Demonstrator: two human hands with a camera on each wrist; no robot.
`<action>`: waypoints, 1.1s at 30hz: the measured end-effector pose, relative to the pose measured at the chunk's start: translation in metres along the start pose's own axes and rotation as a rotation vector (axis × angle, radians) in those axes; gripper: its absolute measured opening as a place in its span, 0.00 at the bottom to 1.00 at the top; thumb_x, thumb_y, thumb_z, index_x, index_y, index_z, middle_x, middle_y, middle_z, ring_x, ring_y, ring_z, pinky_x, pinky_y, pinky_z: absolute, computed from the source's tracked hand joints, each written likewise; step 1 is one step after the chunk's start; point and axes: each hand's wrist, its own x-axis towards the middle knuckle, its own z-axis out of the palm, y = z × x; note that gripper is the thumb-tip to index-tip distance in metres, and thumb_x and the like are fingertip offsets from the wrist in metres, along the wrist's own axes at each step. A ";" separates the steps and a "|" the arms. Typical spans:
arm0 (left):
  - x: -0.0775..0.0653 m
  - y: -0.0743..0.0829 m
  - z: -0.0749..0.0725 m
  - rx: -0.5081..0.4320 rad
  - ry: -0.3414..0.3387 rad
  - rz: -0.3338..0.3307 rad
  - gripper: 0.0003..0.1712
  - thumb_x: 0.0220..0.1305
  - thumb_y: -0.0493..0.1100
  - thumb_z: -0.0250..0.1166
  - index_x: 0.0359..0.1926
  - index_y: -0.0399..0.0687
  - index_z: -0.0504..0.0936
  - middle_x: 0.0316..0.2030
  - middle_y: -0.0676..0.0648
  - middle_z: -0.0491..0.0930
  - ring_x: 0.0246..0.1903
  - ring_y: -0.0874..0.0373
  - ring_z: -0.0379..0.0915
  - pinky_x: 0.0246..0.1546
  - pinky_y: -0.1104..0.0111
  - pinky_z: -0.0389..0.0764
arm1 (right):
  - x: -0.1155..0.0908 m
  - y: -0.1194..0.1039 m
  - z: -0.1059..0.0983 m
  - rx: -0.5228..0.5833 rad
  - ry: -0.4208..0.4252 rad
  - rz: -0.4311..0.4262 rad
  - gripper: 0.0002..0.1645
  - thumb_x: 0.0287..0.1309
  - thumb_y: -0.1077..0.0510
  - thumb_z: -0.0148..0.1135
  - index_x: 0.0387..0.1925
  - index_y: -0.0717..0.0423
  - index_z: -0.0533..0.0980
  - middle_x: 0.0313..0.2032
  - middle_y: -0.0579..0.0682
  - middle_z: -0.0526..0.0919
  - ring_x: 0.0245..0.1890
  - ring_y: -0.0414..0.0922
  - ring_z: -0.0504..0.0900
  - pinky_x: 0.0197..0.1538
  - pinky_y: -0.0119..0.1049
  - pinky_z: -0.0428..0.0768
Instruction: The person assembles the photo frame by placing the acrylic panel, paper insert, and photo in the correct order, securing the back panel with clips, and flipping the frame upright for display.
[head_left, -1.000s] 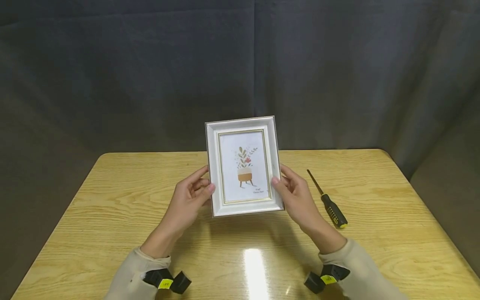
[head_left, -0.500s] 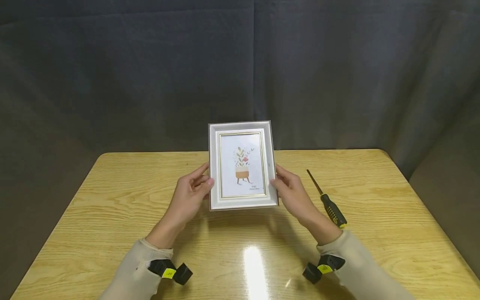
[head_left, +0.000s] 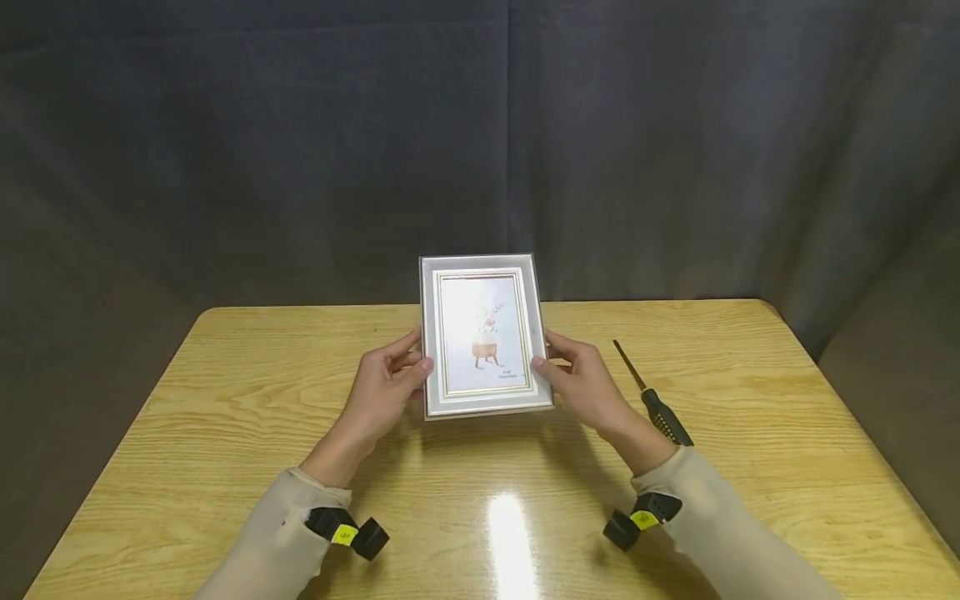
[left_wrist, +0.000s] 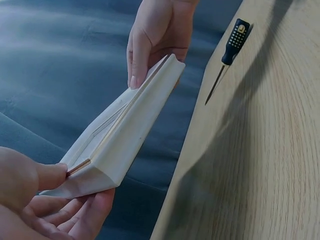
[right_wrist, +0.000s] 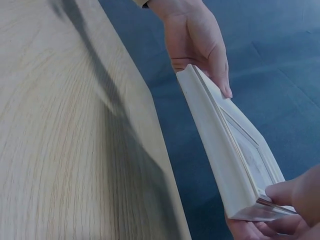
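A white picture frame with thin gold lines is held up above the table, its front facing the head camera. Behind its glazing shows a print of a potted plant on legs, partly washed out by glare. My left hand grips the frame's left edge, thumb on the front and fingers behind. On the opposite edge my right hand holds it the same way. Both wrist views show the thick moulded side of the picture frame, tilted, with thumbs on its face. The back of the frame is hidden.
On the wooden table a screwdriver with a black and yellow handle lies just right of my right hand, its tip pointing away. A dark curtain hangs behind the table. Light glares off the table's near middle.
The picture frame has moved slightly away and looks smaller, its top tilting back, and glare now covers part of the print. Both hands keep their grip and have shifted with it. The screwdriver stays put.
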 end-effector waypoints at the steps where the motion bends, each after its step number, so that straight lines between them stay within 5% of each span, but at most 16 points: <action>1: 0.001 -0.001 0.000 0.004 -0.001 -0.001 0.32 0.65 0.39 0.58 0.69 0.40 0.63 0.50 0.36 0.78 0.42 0.55 0.79 0.39 0.55 0.80 | 0.001 0.001 0.000 -0.016 0.003 0.001 0.29 0.64 0.64 0.52 0.65 0.67 0.64 0.45 0.65 0.77 0.37 0.51 0.82 0.36 0.37 0.82; 7: 0.005 -0.008 0.001 0.022 -0.009 -0.038 0.32 0.65 0.39 0.58 0.68 0.36 0.63 0.51 0.36 0.77 0.42 0.56 0.79 0.34 0.66 0.81 | 0.004 0.009 0.002 -0.121 0.003 0.034 0.28 0.62 0.64 0.54 0.63 0.68 0.66 0.45 0.63 0.80 0.37 0.49 0.80 0.37 0.37 0.80; 33: 0.008 -0.034 0.009 0.151 -0.059 -0.089 0.31 0.63 0.35 0.58 0.66 0.29 0.63 0.44 0.37 0.74 0.36 0.56 0.80 0.31 0.65 0.82 | 0.002 0.033 0.011 -0.316 -0.093 0.105 0.26 0.59 0.62 0.57 0.59 0.67 0.71 0.41 0.61 0.81 0.35 0.47 0.81 0.36 0.37 0.81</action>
